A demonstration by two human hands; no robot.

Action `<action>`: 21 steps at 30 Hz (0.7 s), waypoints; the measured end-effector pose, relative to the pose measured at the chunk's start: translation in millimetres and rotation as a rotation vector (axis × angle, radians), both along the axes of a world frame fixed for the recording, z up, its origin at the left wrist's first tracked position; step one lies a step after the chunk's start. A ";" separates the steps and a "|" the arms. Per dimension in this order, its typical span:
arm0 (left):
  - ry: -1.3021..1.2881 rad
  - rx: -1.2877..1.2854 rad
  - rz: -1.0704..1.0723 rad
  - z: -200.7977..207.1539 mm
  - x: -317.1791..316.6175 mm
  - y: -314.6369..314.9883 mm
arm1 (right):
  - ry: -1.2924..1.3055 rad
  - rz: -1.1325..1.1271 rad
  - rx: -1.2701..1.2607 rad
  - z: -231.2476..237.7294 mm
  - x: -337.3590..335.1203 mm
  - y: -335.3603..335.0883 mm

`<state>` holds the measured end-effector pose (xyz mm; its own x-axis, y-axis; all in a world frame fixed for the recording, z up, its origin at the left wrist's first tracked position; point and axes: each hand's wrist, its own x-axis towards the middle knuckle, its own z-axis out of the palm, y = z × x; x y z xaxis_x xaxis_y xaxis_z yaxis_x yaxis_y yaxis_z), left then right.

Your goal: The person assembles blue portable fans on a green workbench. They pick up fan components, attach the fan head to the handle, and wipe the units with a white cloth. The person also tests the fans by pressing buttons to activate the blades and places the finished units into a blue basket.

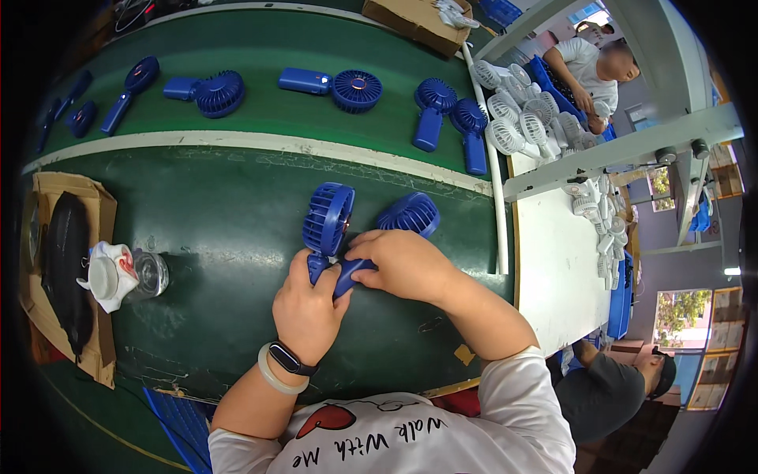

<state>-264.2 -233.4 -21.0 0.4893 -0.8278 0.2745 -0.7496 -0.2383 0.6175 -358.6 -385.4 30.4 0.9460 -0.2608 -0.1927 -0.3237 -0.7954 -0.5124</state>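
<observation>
The blue plastic handheld fan [328, 219] had a round, slatted head, tilted so that I saw mostly its ribbed side and a small coppery glint toward the front. I had it above the middle of the green bench [213, 316], its head just beyond the left hand [306, 316], on the side of the bench's far edge. That hand pinched the fan's neck between thumb and fingers; a black band [292, 359] and a pale bracelet circled its wrist. The right hand [399, 265] was closed around a smooth blue plastic handle [353, 278] that slanted down toward the left hand. I could not tell whether that handle belonged to this fan or to the second blue fan [409, 213], whose ribbed head showed just beyond the right hand, partly covered by it.

Near the bench's left edge I saw a clear round plastic jar [150, 274], beside an open brown cardboard box [103, 351] with a long black bundle [67, 268] in it. Past the pale strip [260, 142] at the far edge, more blue fans [357, 91] lay spread along a green surface [260, 47]. Beyond the right edge, white fans [533, 126] were heaped near a co-worker in a white shirt [584, 63].
</observation>
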 end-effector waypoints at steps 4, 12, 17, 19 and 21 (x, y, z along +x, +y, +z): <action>0.027 0.000 0.009 -0.7 0.7 0.4 | 0.018 -0.010 0.031 -2.2 3.0 -1.3; -0.029 -0.035 0.014 -3.9 0.8 -0.4 | 0.051 -0.083 0.018 -3.9 6.5 1.6; -0.035 -0.033 0.009 -5.8 2.0 2.0 | 0.040 -0.086 -0.017 -3.4 7.3 10.0; -0.024 -0.030 0.000 -5.4 2.1 1.1 | 0.020 -0.096 -0.032 -3.5 5.9 12.7; -0.025 -0.027 0.004 -5.5 2.2 0.9 | 0.023 -0.124 -0.040 -2.3 5.8 16.7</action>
